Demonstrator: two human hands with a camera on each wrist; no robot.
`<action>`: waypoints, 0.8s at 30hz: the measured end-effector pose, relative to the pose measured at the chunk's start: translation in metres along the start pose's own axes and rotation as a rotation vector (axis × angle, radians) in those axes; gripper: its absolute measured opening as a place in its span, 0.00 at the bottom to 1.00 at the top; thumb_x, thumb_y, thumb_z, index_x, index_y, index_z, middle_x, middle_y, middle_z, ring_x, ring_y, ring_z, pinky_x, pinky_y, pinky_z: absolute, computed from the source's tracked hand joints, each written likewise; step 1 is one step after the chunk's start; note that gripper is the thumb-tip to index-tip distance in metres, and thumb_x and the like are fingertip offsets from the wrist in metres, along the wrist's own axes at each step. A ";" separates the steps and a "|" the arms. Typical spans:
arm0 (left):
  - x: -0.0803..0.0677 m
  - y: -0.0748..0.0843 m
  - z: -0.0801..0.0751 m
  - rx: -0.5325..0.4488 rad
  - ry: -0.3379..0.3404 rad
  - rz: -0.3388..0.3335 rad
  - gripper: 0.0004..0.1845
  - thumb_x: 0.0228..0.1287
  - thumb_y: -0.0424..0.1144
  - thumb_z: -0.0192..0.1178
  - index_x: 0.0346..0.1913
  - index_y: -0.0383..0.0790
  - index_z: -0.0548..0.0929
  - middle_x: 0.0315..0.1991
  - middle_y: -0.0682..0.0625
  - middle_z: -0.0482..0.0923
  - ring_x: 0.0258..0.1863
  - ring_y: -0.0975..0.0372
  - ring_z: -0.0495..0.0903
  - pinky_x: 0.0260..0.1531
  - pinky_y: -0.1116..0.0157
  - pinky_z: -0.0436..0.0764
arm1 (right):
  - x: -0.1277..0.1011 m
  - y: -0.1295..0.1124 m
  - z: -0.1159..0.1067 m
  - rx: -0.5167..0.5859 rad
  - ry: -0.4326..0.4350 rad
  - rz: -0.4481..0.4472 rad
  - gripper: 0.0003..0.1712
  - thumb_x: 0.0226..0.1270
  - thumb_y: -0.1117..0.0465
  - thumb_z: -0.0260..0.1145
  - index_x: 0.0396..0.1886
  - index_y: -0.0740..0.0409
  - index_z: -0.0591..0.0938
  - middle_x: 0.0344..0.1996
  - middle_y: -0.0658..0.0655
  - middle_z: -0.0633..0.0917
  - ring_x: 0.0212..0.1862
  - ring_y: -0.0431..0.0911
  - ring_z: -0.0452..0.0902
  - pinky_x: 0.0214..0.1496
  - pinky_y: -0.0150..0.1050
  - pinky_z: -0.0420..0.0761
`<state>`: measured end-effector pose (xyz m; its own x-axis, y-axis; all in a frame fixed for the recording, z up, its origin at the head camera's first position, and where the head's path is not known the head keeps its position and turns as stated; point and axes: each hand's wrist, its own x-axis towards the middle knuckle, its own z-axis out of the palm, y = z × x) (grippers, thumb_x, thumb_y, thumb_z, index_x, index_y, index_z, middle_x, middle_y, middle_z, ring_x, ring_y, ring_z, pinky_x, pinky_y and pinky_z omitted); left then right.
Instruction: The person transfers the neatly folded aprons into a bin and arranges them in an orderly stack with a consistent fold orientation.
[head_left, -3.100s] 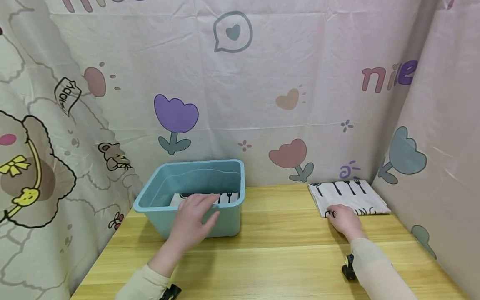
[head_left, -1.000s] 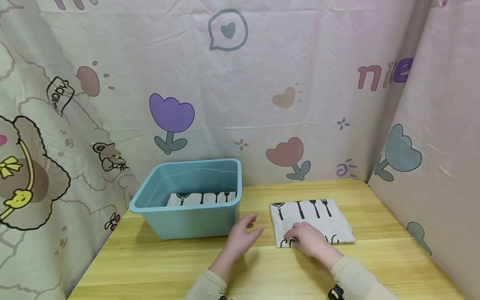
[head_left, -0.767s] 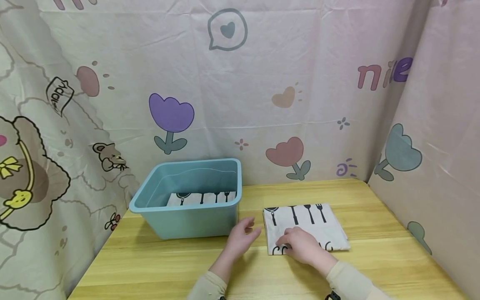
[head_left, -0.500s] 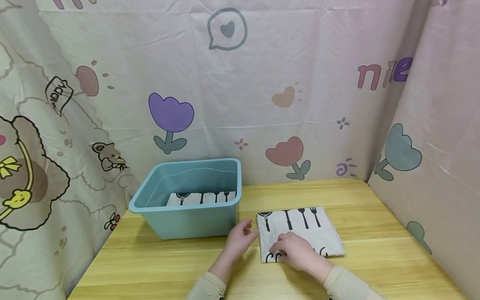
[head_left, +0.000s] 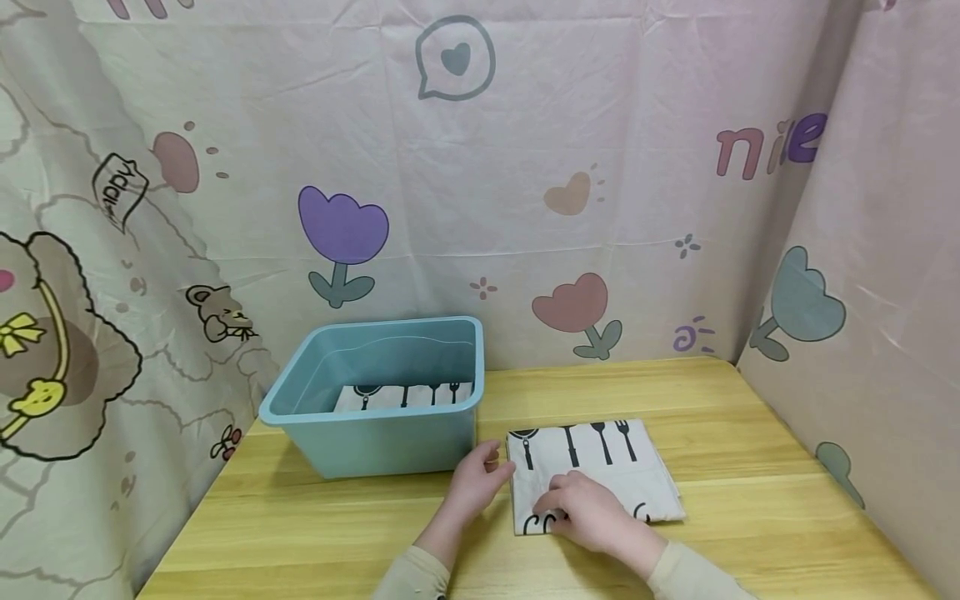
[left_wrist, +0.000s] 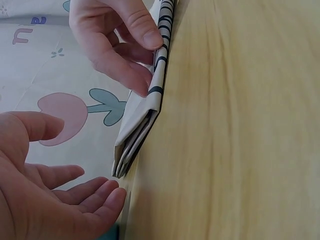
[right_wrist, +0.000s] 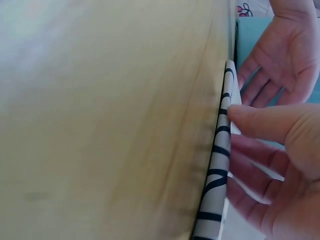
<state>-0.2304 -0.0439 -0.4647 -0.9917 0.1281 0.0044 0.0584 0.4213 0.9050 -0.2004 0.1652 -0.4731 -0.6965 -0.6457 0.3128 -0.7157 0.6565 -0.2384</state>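
A folded white dish towel [head_left: 600, 467] printed with black utensils lies on the wooden table. My right hand [head_left: 588, 510] rests on its front part with bent fingers. In the right wrist view its thumb and fingertips press along the front fold from above, and the right hand [right_wrist: 290, 165] is not wrapped under the cloth. My left hand [head_left: 474, 483] is beside the towel's left edge, palm turned toward it. The left wrist view shows the left hand [left_wrist: 65, 185] with spread, relaxed fingers, just short of the towel's layered corner [left_wrist: 132, 145].
A blue plastic bin [head_left: 390, 442] stands left of the towel, behind my left hand. Inside it lies another white cloth [head_left: 401, 398] with the same utensil print. Patterned curtains [head_left: 480, 167] close off the back and both sides of the table [head_left: 765, 500].
My right hand has dragged the towel from the table's back right corner leftward and nearer to me. The left hand has come from the bin's front to the towel's left side.
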 end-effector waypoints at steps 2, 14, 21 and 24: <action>0.000 -0.001 0.000 -0.003 -0.002 -0.002 0.29 0.68 0.41 0.63 0.66 0.29 0.72 0.59 0.33 0.75 0.56 0.43 0.76 0.54 0.47 0.77 | -0.001 0.003 0.001 0.034 0.001 0.000 0.15 0.51 0.62 0.77 0.41 0.48 0.89 0.32 0.41 0.82 0.36 0.36 0.73 0.41 0.34 0.76; -0.001 0.001 0.000 -0.022 0.004 -0.021 0.29 0.67 0.42 0.62 0.66 0.28 0.71 0.60 0.31 0.74 0.58 0.41 0.75 0.56 0.45 0.75 | -0.019 0.026 -0.030 0.241 0.144 0.202 0.16 0.60 0.64 0.72 0.49 0.57 0.86 0.46 0.52 0.87 0.46 0.47 0.82 0.50 0.47 0.81; 0.000 0.004 0.002 -0.050 0.018 -0.060 0.29 0.67 0.42 0.62 0.66 0.29 0.72 0.60 0.33 0.74 0.59 0.41 0.73 0.57 0.45 0.74 | -0.034 0.048 -0.048 0.220 0.218 0.437 0.22 0.61 0.62 0.73 0.55 0.61 0.83 0.50 0.59 0.85 0.48 0.54 0.82 0.53 0.54 0.79; 0.001 0.004 0.004 -0.068 0.037 -0.080 0.29 0.67 0.41 0.63 0.65 0.29 0.72 0.60 0.33 0.75 0.59 0.42 0.74 0.56 0.46 0.75 | -0.042 0.058 -0.052 0.217 0.233 0.521 0.24 0.62 0.61 0.72 0.57 0.64 0.81 0.51 0.63 0.84 0.49 0.57 0.81 0.53 0.57 0.78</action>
<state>-0.2311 -0.0388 -0.4631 -0.9966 0.0624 -0.0544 -0.0278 0.3665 0.9300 -0.2104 0.2505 -0.4520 -0.9459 -0.1422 0.2915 -0.2945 0.7529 -0.5885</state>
